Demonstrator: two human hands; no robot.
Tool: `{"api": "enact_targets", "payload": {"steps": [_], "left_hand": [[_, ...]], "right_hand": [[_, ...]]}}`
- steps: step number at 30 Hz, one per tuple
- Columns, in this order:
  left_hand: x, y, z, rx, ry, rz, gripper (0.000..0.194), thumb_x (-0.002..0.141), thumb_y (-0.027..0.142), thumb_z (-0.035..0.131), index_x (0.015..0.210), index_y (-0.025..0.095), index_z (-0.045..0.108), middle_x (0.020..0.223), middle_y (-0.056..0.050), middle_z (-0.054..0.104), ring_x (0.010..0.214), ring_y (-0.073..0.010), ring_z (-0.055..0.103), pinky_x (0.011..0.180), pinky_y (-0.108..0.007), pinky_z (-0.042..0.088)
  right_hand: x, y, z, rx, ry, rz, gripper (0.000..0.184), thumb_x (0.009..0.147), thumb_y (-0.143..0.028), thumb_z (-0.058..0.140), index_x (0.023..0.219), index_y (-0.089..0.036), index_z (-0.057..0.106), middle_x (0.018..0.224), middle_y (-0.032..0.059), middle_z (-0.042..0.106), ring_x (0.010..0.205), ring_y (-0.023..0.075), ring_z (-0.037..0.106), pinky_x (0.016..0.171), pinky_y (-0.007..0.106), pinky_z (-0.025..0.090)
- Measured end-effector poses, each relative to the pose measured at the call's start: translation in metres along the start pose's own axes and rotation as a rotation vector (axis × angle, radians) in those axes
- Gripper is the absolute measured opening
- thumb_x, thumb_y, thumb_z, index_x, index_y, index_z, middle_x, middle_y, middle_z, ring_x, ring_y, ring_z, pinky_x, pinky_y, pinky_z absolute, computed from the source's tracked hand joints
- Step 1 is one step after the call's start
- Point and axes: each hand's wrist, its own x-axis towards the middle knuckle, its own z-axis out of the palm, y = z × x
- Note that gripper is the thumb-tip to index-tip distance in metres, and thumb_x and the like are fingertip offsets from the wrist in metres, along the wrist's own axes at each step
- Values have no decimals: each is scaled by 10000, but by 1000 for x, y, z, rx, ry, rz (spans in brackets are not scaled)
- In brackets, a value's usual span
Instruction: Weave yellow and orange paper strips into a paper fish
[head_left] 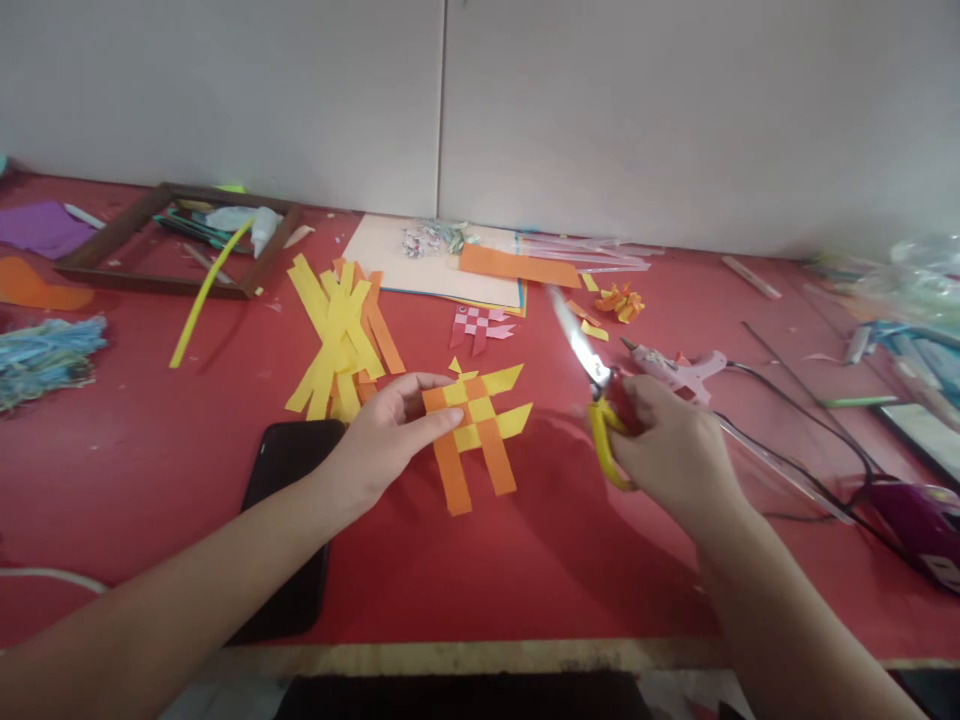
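Two hands work above the red table (540,590) in the head view, and the step under way looks like trimming the ends of a small woven paper piece (472,408). The left hand (394,430) pinches that piece near its left edge, thumb pressed on top, with the other fingers mostly hidden behind; it sits right of the phone (291,455) and nearer the person than the pink woven piece (474,325). The right hand (667,445) is wrapped round the handles of the scissors (600,378), whose blurred blades point up and away, well apart from the paper; whether they are spread, I cannot tell. A further cut would call for swinging them back toward the weave while the left hand keeps it flat. The piece itself is a snug orange-and-yellow checker: two yellow tails run out to the right with slanted tips, and two longer orange legs reach toward the person, ending nearly square.
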Motion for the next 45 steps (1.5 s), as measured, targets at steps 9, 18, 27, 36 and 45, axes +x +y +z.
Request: {"api": "enact_targets", "payload": {"steps": [9, 18, 27, 36, 45], "left_hand": [[0, -1, -2, 69, 11, -49, 359, 808, 372, 732, 1099, 231, 577, 1018, -28, 654, 896, -173, 637, 773, -321, 517], [-3, 3, 0, 303, -41, 45, 369, 837, 400, 692, 1144, 231, 578, 1085, -50, 639, 931, -178, 598, 823, -322, 467], [-5, 5, 4, 339, -122, 48, 365, 812, 388, 715, 1109, 210, 598, 1026, -42, 651, 878, -171, 618, 785, -306, 479], [-6, 4, 4, 355, -145, 51, 348, 805, 378, 723, 1091, 216, 606, 1032, -42, 665, 921, -182, 639, 784, -302, 489], [-7, 6, 6, 372, -151, 33, 349, 789, 383, 730, 1066, 209, 609, 1023, -48, 670, 852, -174, 645, 731, -290, 493]], "right_hand": [[8, 25, -2, -448, -145, -54, 374, 779, -539, 584, 892, -193, 670, 659, 64, 646, 569, 219, 571, 517, 298, 318], [-15, -4, 1, -85, 52, -190, 199, 891, -354, 513, 857, -206, 641, 810, 78, 651, 697, 193, 599, 637, 328, 440], [-28, -39, 16, 798, -354, 129, 359, 810, -460, 673, 1045, -208, 572, 777, 1, 605, 520, 86, 522, 456, 232, 467], [-23, -31, 23, 1030, -349, 230, 267, 775, -372, 740, 922, -192, 609, 650, -41, 566, 481, 62, 471, 432, 207, 414], [-21, -29, 21, 981, -314, 208, 276, 783, -401, 719, 931, -193, 615, 701, 1, 631, 587, 114, 586, 545, 256, 520]]}}
